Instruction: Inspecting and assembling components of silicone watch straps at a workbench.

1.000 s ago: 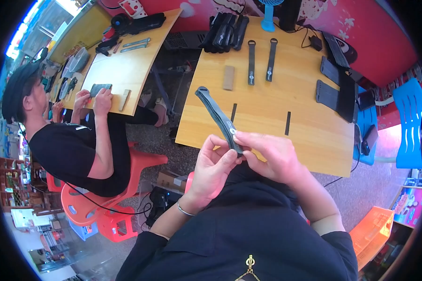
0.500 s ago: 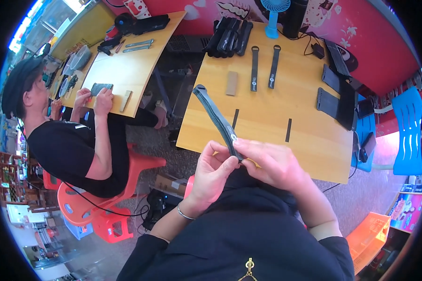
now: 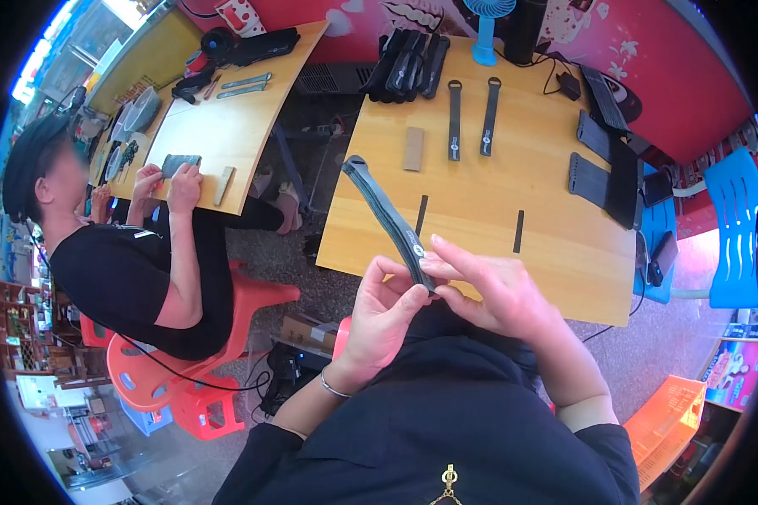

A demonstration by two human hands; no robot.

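In front of my body I hold a stack of dark straps (image 3: 385, 206), slanting up and to the left, with a slotted loop at its far end and a small white mark near my fingers. My left hand (image 3: 385, 316) grips the lower end between thumb and fingers. At that same end, my right hand (image 3: 497, 290) closes its thumb and fingertips on the straps from the right. Two single straps (image 3: 455, 122) (image 3: 488, 118) lie side by side on the wooden table (image 3: 370, 227), their loops pointing away. A brown cardboard strip (image 3: 413, 149) is left of them.
Bundled black straps (image 3: 404, 67) sit at the table's back left, beside a blue fan (image 3: 484, 38). Black flat pieces (image 3: 606, 181) lie along the right edge. Two dark strips (image 3: 519, 231) mark the near tabletop. At left, a co-worker (image 3: 135, 269) handles a dark piece (image 3: 181, 164).
My right index finger has lifted slightly off the straps, while the stack stays in nearly the same place. The whole view has shifted a little.
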